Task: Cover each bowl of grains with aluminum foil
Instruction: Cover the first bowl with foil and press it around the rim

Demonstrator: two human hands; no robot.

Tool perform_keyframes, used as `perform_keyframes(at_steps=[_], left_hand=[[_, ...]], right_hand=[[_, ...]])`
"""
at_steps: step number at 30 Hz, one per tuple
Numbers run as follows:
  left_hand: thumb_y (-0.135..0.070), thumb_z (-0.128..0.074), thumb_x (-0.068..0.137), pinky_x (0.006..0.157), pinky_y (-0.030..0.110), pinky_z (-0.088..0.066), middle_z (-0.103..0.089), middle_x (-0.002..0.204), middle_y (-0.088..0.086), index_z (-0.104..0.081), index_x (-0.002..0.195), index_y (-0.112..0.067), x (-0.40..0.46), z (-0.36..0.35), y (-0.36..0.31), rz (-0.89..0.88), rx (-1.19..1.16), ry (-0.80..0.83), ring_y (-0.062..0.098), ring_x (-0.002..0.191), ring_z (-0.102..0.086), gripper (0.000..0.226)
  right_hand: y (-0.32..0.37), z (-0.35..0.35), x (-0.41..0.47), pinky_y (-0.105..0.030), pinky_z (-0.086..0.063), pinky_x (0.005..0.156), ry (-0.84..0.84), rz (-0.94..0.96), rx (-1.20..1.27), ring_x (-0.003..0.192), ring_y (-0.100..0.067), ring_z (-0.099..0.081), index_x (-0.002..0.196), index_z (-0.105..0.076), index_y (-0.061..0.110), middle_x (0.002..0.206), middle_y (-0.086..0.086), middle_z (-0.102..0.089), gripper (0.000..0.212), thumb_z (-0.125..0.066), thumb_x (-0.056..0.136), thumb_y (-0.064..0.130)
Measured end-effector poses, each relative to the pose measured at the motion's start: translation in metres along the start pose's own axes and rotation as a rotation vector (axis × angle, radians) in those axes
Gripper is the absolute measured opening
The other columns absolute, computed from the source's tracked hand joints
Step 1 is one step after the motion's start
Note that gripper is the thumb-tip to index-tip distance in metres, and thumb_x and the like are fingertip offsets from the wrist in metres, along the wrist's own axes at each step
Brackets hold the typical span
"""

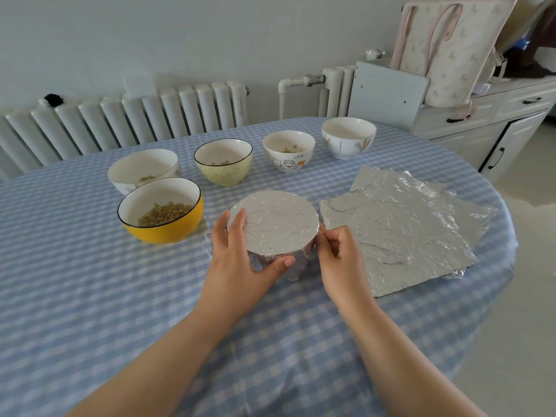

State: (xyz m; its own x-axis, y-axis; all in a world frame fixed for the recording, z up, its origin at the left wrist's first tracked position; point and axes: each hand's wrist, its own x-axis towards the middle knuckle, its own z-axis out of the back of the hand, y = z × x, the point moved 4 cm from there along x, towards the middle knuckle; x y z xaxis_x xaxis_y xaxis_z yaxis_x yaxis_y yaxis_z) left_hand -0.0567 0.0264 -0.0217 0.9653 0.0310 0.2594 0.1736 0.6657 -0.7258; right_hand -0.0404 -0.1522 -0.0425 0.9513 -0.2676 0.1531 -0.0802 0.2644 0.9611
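A foil-covered bowl (275, 224) stands near the middle of the table. My left hand (237, 254) grips its left side, fingers on the rim and thumb across the front. My right hand (337, 254) pinches the foil at its right edge. Several uncovered bowls hold grains: a yellow bowl (162, 212), a white bowl (141, 170) behind it, a pale green bowl (224, 162), a cat-print bowl (288, 152) and a white bowl (349, 136) at the far right. A stack of foil sheets (403, 227) lies flat to the right.
The round table (90, 296) has a blue checked cloth; its edge curves close past the foil sheets on the right. A radiator (126, 121) runs behind the table. A grey cabinet (493, 121) with a bag on top stands at the back right.
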Motion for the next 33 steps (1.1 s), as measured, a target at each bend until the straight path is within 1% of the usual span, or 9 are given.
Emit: perform_keyframes(at_steps=[2, 5, 7, 12, 16, 20, 23, 26, 33], left_hand=[[-0.082, -0.051, 0.054, 0.111, 0.035, -0.030, 0.000, 0.157, -0.006, -0.013, 0.152, -0.024, -0.001, 0.000, 0.000, 0.005, 0.009, -0.002, 0.018, 0.146, -0.015, 0.119], [-0.082, -0.051, 0.054, 0.108, 0.032, -0.030, 0.000, 0.157, -0.007, -0.012, 0.152, -0.025, -0.001, 0.000, -0.001, 0.007, 0.019, -0.004, 0.017, 0.146, -0.016, 0.119], [-0.082, -0.051, 0.055, 0.108, 0.031, -0.030, 0.000, 0.157, -0.008, -0.012, 0.152, -0.025, -0.001, 0.000, -0.001, 0.004, 0.020, -0.007, 0.017, 0.146, -0.016, 0.119], [-0.083, -0.051, 0.055, 0.112, 0.038, -0.034, 0.000, 0.156, -0.009, -0.012, 0.152, -0.024, 0.000, 0.000, 0.000, 0.002, 0.036, -0.013, 0.019, 0.146, -0.017, 0.120], [-0.084, -0.052, 0.055, 0.113, 0.038, -0.033, 0.000, 0.156, -0.010, -0.011, 0.152, -0.024, 0.000, 0.001, -0.001, 0.000, 0.031, -0.009, 0.019, 0.146, -0.018, 0.120], [-0.083, -0.051, 0.056, 0.110, 0.031, -0.030, 0.001, 0.156, -0.011, -0.009, 0.152, -0.024, 0.000, 0.000, -0.001, -0.001, 0.030, -0.002, 0.018, 0.145, -0.019, 0.121], [-0.082, -0.053, 0.056, 0.109, 0.030, -0.030, 0.001, 0.156, -0.010, -0.009, 0.153, -0.024, -0.001, 0.000, -0.001, 0.004, 0.010, -0.004, 0.017, 0.145, -0.020, 0.121], [-0.082, -0.054, 0.056, 0.107, 0.028, -0.030, 0.000, 0.156, -0.010, -0.009, 0.152, -0.024, 0.000, 0.000, 0.000, 0.000, 0.008, -0.007, 0.017, 0.144, -0.022, 0.121], [-0.084, -0.054, 0.055, 0.110, 0.030, -0.030, -0.001, 0.154, -0.013, -0.010, 0.152, -0.025, 0.000, 0.000, 0.000, -0.009, -0.003, -0.004, 0.017, 0.144, -0.021, 0.122]], right_hand=[[0.001, -0.002, 0.000, -0.010, -0.042, 0.063, -0.010, -0.047, 0.105, 0.075, -0.003, -0.060, 0.091, -0.053, 0.021, 0.087, 0.004, -0.066, 0.006, -0.054, 0.097, 0.018], [0.002, -0.008, -0.001, -0.028, -0.051, 0.075, -0.034, -0.110, 0.304, 0.080, -0.010, -0.065, 0.097, -0.054, 0.024, 0.093, -0.004, -0.071, 0.017, -0.052, 0.096, 0.007], [0.001, -0.012, 0.000, -0.033, -0.052, 0.077, -0.066, -0.138, 0.348, 0.080, -0.013, -0.064, 0.098, -0.055, 0.024, 0.094, -0.006, -0.070, 0.021, -0.051, 0.095, 0.004], [-0.003, -0.018, 0.002, -0.025, -0.046, 0.067, -0.137, -0.234, 0.455, 0.070, -0.011, -0.057, 0.094, -0.057, 0.022, 0.086, -0.002, -0.064, 0.023, -0.051, 0.093, 0.000], [-0.001, -0.018, 0.004, -0.016, -0.046, 0.055, -0.146, -0.316, 0.607, 0.065, -0.008, -0.056, 0.095, -0.054, 0.015, 0.080, 0.000, -0.063, 0.023, -0.041, 0.097, -0.003], [-0.001, -0.023, -0.003, -0.023, -0.047, 0.064, -0.102, -0.330, 0.843, 0.072, -0.013, -0.058, 0.099, -0.053, 0.015, 0.078, 0.001, -0.065, 0.013, -0.041, 0.102, 0.010], [0.001, -0.030, -0.011, -0.030, -0.043, 0.074, -0.052, -0.226, 0.760, 0.072, -0.012, -0.051, 0.104, -0.050, 0.013, 0.071, 0.003, -0.056, 0.014, -0.041, 0.104, 0.022], [0.002, -0.031, -0.010, -0.028, -0.041, 0.069, -0.084, -0.221, 0.731, 0.067, -0.010, -0.049, 0.105, -0.051, 0.014, 0.064, 0.007, -0.055, 0.011, -0.042, 0.103, 0.019], [0.001, -0.024, -0.003, -0.017, -0.046, 0.061, -0.134, -0.236, 0.554, 0.063, -0.001, -0.057, 0.098, -0.053, 0.021, 0.080, 0.006, -0.063, 0.014, -0.045, 0.101, 0.010]])
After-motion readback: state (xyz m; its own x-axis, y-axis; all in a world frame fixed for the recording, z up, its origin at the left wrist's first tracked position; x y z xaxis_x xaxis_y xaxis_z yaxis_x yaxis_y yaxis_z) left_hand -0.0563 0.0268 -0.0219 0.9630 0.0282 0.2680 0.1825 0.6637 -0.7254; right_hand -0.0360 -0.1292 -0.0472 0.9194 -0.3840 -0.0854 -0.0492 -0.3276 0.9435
